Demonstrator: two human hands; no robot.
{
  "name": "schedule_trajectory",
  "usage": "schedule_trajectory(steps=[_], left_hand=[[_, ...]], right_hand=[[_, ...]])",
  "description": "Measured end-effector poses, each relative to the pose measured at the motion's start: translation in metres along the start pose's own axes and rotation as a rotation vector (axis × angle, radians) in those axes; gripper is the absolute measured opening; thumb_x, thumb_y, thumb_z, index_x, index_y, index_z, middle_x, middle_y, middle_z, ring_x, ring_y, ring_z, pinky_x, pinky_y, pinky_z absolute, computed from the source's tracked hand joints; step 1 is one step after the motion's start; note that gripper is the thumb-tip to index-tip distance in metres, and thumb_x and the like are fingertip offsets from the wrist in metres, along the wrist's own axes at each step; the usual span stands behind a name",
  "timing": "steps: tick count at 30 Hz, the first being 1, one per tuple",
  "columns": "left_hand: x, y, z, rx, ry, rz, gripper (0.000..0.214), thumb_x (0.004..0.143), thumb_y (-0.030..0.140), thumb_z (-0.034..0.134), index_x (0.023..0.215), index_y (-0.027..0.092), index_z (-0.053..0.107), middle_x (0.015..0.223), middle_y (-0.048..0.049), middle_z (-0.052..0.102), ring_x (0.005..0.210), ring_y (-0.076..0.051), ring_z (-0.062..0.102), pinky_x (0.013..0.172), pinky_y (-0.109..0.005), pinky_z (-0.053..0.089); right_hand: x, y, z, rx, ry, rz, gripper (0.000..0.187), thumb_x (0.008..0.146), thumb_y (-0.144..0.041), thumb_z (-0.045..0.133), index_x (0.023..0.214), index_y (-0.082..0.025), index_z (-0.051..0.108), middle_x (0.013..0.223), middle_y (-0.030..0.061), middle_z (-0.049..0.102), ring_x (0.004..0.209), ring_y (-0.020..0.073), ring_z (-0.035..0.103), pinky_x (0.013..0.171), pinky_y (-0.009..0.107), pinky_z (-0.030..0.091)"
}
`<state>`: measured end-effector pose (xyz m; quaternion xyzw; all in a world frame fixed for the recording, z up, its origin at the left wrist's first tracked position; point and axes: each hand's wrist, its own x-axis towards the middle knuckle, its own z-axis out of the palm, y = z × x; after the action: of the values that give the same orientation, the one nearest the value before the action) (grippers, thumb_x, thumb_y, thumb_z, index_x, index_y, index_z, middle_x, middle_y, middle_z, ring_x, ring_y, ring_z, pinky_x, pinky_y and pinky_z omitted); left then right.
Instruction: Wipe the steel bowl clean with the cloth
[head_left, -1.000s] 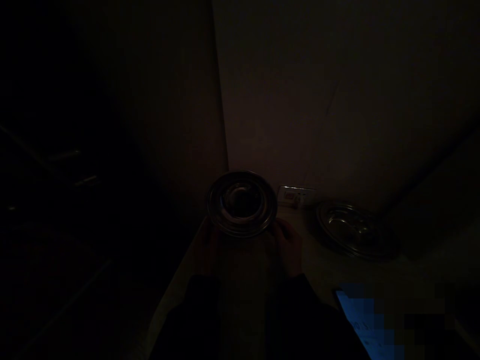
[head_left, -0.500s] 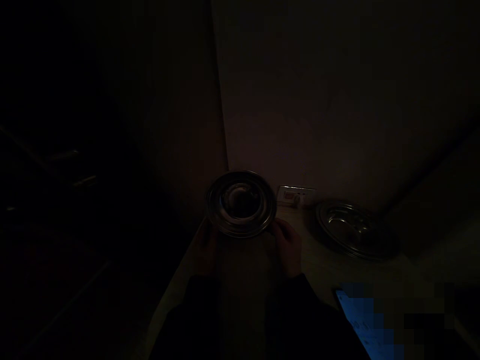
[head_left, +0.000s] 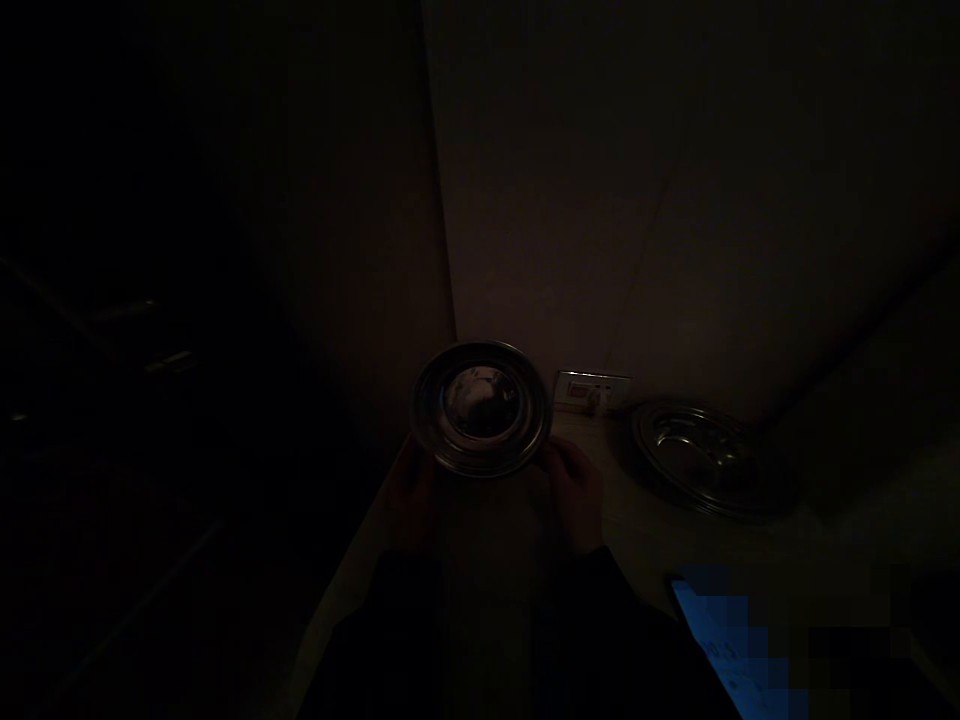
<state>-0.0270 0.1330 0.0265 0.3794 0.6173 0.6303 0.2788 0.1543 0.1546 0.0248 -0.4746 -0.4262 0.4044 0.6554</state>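
Note:
The scene is very dark. I hold a round steel plate (head_left: 480, 408) up on its edge, its shiny face turned towards me, in front of a corner of the wall. My left hand (head_left: 411, 490) grips its lower left rim. My right hand (head_left: 576, 492) grips the lower right rim with fingers curled. Both sleeves are dark.
A second steel plate (head_left: 705, 458) lies flat on the pale counter (head_left: 645, 540) to the right. A white wall socket (head_left: 591, 390) sits low on the wall behind. A lit blue phone screen (head_left: 724, 640) lies at the counter's near right. Dark handles show faintly at far left.
The held plate has tilted slightly, so the reflection at its centre is brighter now. The hands have stayed in place.

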Motion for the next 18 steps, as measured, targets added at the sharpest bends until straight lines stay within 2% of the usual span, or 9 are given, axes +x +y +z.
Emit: schedule_trajectory(steps=[6, 15, 18], left_hand=[[0.000, 0.000, -0.001, -0.014, 0.006, -0.052, 0.046, 0.081, 0.040, 0.057, 0.123, 0.021, 0.058, 0.134, -0.0058, 0.054, 0.128, -0.025, 0.045, 0.108, -0.038, 0.036], [0.002, -0.013, -0.003, 0.017, 0.009, -0.016, 0.040, 0.084, 0.040, 0.052, 0.119, 0.022, 0.061, 0.135, -0.0060, 0.053, 0.129, -0.024, 0.044, 0.108, -0.037, 0.035], [0.006, -0.024, -0.007, 0.072, 0.017, 0.041, 0.035, 0.083, 0.041, 0.053, 0.111, 0.024, 0.065, 0.136, -0.0035, 0.052, 0.132, -0.025, 0.039, 0.112, -0.038, 0.029]], right_hand=[[0.000, 0.001, 0.000, 0.001, 0.003, 0.001, 0.026, 0.072, -0.042, 0.066, 0.083, -0.019, 0.070, 0.083, 0.0038, 0.071, 0.082, 0.0221, 0.065, 0.077, 0.037, 0.051], [0.000, -0.004, 0.000, -0.033, 0.015, 0.001, 0.026, 0.069, -0.042, 0.067, 0.079, -0.019, 0.070, 0.079, 0.0030, 0.071, 0.078, 0.0213, 0.065, 0.074, 0.036, 0.051], [0.000, -0.005, 0.000, -0.043, 0.004, 0.003, 0.026, 0.069, -0.042, 0.067, 0.079, -0.019, 0.071, 0.079, 0.0028, 0.071, 0.078, 0.0213, 0.064, 0.074, 0.036, 0.051]])
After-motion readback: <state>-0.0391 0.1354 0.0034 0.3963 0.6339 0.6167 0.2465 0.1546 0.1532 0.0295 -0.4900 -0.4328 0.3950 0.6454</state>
